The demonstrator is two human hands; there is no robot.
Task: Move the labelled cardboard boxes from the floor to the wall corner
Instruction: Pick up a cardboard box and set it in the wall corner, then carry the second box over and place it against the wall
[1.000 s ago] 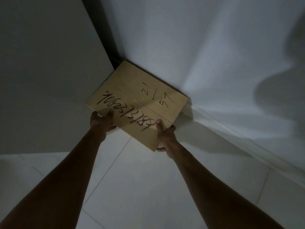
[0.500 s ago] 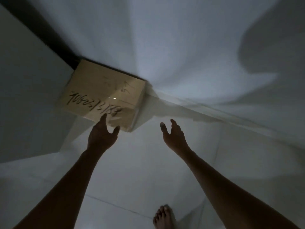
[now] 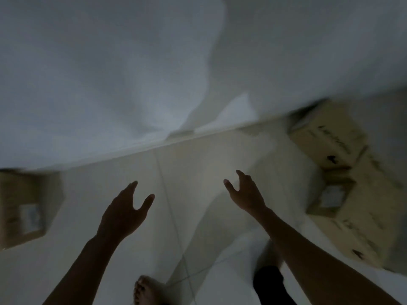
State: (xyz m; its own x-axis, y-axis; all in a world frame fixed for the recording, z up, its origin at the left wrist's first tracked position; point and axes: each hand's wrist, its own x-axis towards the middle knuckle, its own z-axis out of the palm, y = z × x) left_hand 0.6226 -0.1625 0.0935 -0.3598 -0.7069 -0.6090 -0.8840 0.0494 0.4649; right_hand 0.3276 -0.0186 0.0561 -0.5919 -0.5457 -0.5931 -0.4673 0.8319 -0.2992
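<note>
Both of the person's hands are empty and spread: the left hand [image 3: 123, 213] hangs above the pale tiled floor [image 3: 198, 172] with fingers loosely splayed and thumb out, and the right hand [image 3: 245, 194] is likewise open, palm turned inward, fingers curled slightly, holding nothing. At the left edge of the blurred head view sits a tan cardboard box with a pale label on its side [image 3: 24, 208], close against the base of the white wall [image 3: 110, 84]; whether it stands in the corner itself cannot be told from this frame. To the right, near the skirting of the same wall, a group of tan cardboard boxes with dark handwritten marks [image 3: 343, 172] lies on the floor, some stacked or leaning on one another, one showing a pale label; their exact number is unclear through the motion blur. A bare foot [image 3: 147, 289] shows at the bottom edge between the arms. Judging by their plain corrugated sides, these boxes should be stiff and fairly rigid, with dry faces that are not slippery, and probably light enough for two hands, though their contents cannot be seen. The soundest hold would be with a palm on each of two opposite sides, low down near the bottom edges, so the walls do not bow inward; the topmost box on the right looks the easiest to take first.
</note>
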